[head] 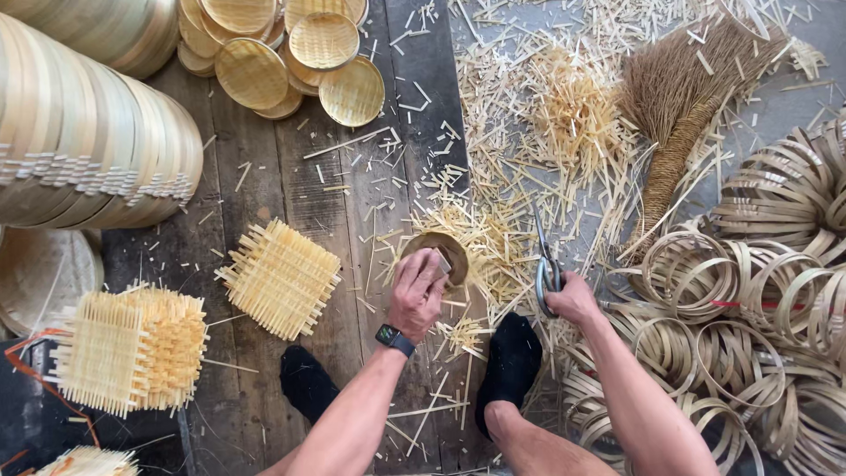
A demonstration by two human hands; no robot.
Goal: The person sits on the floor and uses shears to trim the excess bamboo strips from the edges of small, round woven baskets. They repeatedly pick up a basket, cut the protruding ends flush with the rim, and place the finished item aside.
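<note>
Both hands are busy: the left hand (416, 291) grips a small round woven tray (438, 253) on the plank floor (264, 176), the right hand (571, 298) closes on scissors (546, 264). Finished trays (300, 53) are piled beyond — untrimmed woven squares (280, 278) and many hoops (749, 317) appear to remain.

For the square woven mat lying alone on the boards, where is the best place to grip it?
Probably the woven mat is best pinched at its lower right edge, coming from the left hand side. It lies flat and tilted, with loose strip ends sticking out all around, so grip the dense weave.
</note>
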